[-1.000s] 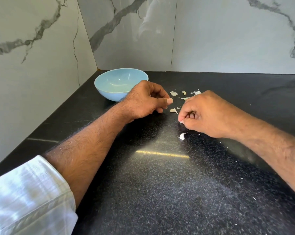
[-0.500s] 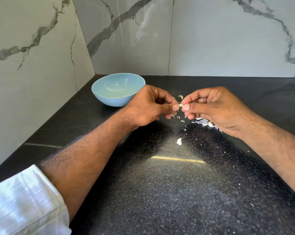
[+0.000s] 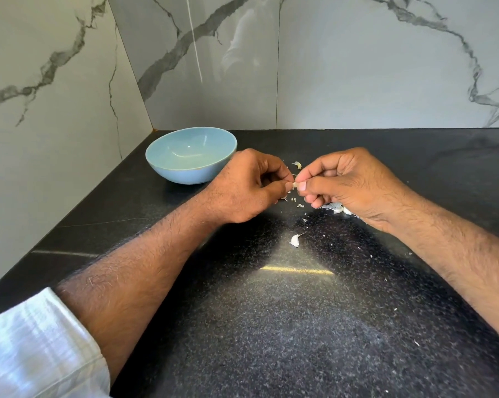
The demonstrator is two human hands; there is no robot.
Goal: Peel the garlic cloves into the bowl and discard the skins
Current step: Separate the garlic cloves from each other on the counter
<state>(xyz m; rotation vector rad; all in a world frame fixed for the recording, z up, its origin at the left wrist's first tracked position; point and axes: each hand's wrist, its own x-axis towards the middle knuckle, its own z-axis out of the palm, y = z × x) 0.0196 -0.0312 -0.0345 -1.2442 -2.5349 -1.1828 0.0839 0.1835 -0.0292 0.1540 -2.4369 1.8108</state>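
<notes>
— What can't you make out?
— The garlic clove (image 3: 295, 185): mostly covered by both thumbs, peeled or not I cannot tell.
— Anything else?
— The right hand (image 3: 354, 186) hides part of the skins (image 3: 335, 207) under it; the sleeve (image 3: 38, 346) is cut off at the bottom-left corner.

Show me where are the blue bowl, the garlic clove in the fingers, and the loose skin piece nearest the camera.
blue bowl (image 3: 185, 176): head view, outer front wall.
garlic clove (image 3: 295, 185): head view, visible middle.
loose skin piece (image 3: 294, 240): head view, its body.

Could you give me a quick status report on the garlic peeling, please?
Left hand and right hand both pinch one clove above the counter. Bowl looks empty. Skins scattered below; nothing blocking.
</notes>
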